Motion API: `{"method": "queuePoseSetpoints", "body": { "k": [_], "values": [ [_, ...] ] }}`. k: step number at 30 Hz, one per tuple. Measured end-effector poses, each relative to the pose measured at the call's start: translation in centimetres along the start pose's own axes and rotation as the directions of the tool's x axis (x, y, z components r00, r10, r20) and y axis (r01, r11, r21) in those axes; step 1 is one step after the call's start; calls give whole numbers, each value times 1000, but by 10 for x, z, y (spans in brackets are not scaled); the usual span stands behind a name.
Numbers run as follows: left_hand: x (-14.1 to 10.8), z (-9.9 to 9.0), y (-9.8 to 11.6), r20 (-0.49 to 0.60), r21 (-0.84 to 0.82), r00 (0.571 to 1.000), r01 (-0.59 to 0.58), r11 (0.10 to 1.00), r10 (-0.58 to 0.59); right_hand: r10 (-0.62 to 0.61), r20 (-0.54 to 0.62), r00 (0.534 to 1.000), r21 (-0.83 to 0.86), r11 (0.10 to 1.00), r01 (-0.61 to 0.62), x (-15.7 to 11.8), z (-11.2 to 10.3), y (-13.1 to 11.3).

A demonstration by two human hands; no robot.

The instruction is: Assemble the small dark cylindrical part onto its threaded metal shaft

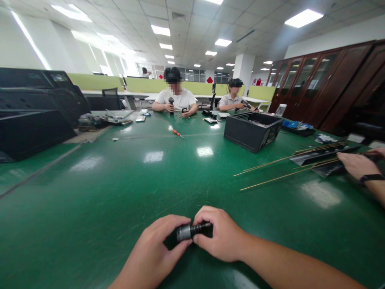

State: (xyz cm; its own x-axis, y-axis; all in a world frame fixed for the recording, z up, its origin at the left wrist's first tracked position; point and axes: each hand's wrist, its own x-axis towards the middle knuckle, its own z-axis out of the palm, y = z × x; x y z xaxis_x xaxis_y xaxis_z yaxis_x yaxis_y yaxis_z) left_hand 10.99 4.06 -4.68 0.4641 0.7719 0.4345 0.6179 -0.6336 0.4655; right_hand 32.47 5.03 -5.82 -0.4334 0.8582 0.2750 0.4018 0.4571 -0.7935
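Observation:
A small cylindrical part point(184, 233), silver-grey and black with a ribbed dark shaft, lies on its side between my hands near the front edge of the view. My left hand point(159, 245) grips its wide grey end between thumb and fingers. The fingers and thumb of my right hand point(221, 237) close round the ribbed shaft, whose thin tip points right into the palm. Both hands are just above the green tabletop point(120, 200), and their fingertips nearly meet at the middle of the part.
A black computer case point(246, 132) stands at the back right. Long thin brass rods point(270, 180) stretch toward another person's hand point(356, 163) at the right. An orange screwdriver point(177, 133) lies farther back. Dark equipment point(33, 128) fills the left side. Two people sit opposite.

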Motion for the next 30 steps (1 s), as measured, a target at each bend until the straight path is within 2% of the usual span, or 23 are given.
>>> {"method": "queuePoseSetpoints", "body": {
  "k": [14, 30],
  "values": [
    [-1, 1, 2, 79, -97, 996, 51, 994, -44, -17, 21, 1000, 57, 998, 16, 1, -2, -1],
    [-2, 0, 1, 47, -75, 998, 46, 996, -42, 16, 43, 999, 39, 999, -18, 4, -2, -1]
  ]
}}
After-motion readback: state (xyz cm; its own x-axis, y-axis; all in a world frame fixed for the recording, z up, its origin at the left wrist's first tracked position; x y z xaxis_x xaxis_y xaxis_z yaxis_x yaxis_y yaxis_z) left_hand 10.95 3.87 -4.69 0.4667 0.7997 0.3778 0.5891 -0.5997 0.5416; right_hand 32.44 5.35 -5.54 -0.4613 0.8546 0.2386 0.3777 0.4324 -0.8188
